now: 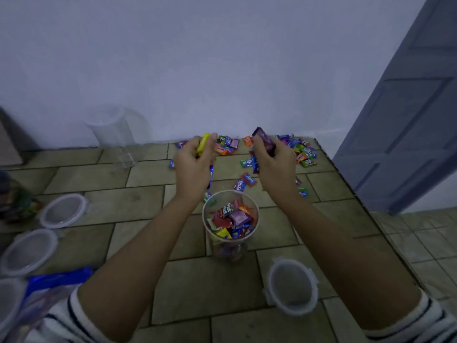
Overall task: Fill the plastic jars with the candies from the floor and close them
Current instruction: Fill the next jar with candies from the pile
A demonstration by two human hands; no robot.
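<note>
A bright yellow wrapped candy [203, 144] stands between the fingers of the left hand [193, 167]. The fingers of the right hand [274, 167] pinch a glossy purple wrapped candy [264, 141]. Just beyond both sets of fingertips, the loose wrapped candies on the floor [303, 151] are green with white lettering, orange, blue, pink and purple. Nearer than the fingers, the clear round plastic jar [204, 215] shows red, purple, orange, yellow and blue wrappers. The rectangular floor tiles [210, 280] are olive-brown with dark grout lines. The sleeves [410, 325] are white with thin dark stripes.
</note>
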